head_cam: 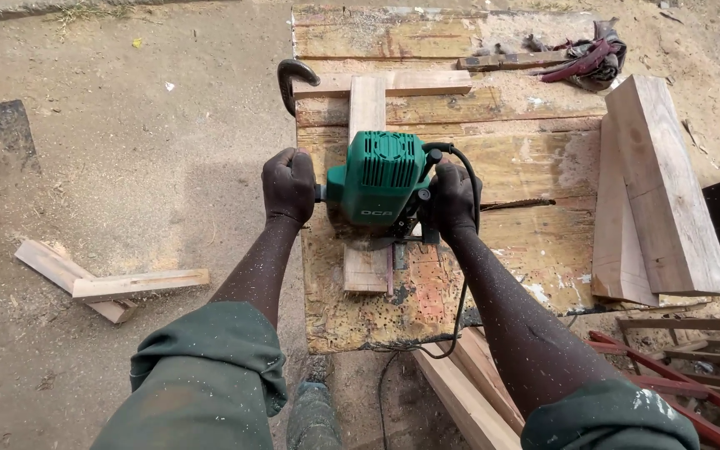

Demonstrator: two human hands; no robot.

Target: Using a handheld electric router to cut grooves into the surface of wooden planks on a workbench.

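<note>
Green router (379, 179) sits on a narrow wooden strip (367, 192) whose long axis runs straight away from the person across the workbench (535, 242). Left hand (288, 185) and right hand (452, 200) clamp opposite side handles, apparently equidistant from the tool.

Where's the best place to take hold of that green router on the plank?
Probably by the two side handles of the green router, from its left and right. The left hand and right hand each wrap one, keeping the tool level on the plank.
</note>
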